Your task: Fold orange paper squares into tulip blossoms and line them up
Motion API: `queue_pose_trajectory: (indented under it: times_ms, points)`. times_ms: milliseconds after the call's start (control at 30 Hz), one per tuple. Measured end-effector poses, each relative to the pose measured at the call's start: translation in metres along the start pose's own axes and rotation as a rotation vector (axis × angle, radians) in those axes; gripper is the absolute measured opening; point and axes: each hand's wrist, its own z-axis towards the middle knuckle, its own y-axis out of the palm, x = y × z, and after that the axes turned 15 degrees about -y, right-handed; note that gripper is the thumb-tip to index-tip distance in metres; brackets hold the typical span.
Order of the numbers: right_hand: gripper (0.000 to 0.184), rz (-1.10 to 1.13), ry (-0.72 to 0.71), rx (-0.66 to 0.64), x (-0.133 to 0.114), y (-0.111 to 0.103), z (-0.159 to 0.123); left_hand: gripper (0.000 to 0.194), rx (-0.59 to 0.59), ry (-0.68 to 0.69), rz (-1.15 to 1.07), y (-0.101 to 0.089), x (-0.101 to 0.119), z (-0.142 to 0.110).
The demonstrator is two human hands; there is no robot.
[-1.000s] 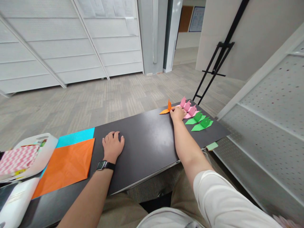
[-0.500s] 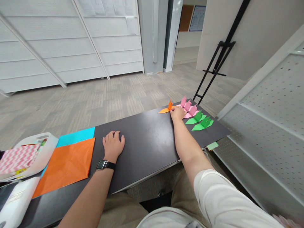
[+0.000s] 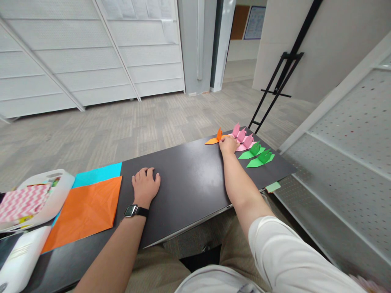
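No real change over the last second; right hand fingertips stay pinched on the orange origami piece beside the pink ones; left hand stays flat and empty on the black board.

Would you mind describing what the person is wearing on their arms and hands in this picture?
Both hands are bare, with no gloves or rings that I can make out. The left hand has a dark wristwatch with a rectangular face and a black strap on its wrist. The right hand has a bare forearm; a short white sleeve covers the upper arm.
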Motion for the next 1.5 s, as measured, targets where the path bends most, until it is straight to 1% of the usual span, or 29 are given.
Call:
queue_pose_trajectory:
  times_ms: [300, 533, 767, 1000, 1100, 1167, 1367, 1433, 1500]
  points:
    - [0.022, 0.0, 0.06, 0.012, 0.003, -0.002, 0.004, 0.042, -0.006, 0.0, -0.025, -0.002, 0.001, 0.0]
    - [0.023, -0.005, 0.091, -0.02, 0.004, -0.006, 0.004, 0.044, -0.011, 0.002, -0.025, 0.001, -0.001, 0.0]
    - [0.023, -0.027, 0.097, -0.057, 0.001, -0.011, 0.002, 0.044, 0.003, 0.011, -0.017, 0.0, 0.0, 0.0]
    - [0.027, -0.03, 0.098, -0.076, 0.001, -0.012, 0.001, 0.043, 0.008, 0.014, -0.02, 0.003, -0.002, 0.001]
    - [0.025, -0.002, 0.106, -0.057, 0.001, -0.013, -0.001, 0.042, 0.01, 0.016, -0.031, 0.003, -0.003, 0.001]
    - [0.025, 0.024, 0.106, -0.022, 0.002, -0.016, -0.002, 0.042, 0.013, 0.019, -0.033, 0.003, -0.003, 0.001]
    - [0.037, 0.096, 0.101, 0.113, 0.005, -0.033, -0.011, 0.042, 0.016, 0.012, -0.037, 0.002, -0.001, 0.0]
    - [0.037, 0.104, 0.074, 0.096, 0.003, -0.036, -0.016, 0.043, 0.014, 0.009, -0.036, 0.001, -0.001, -0.001]
    - [0.036, 0.102, 0.015, 0.029, -0.004, -0.036, -0.02, 0.043, 0.016, 0.006, -0.04, 0.0, 0.0, -0.002]
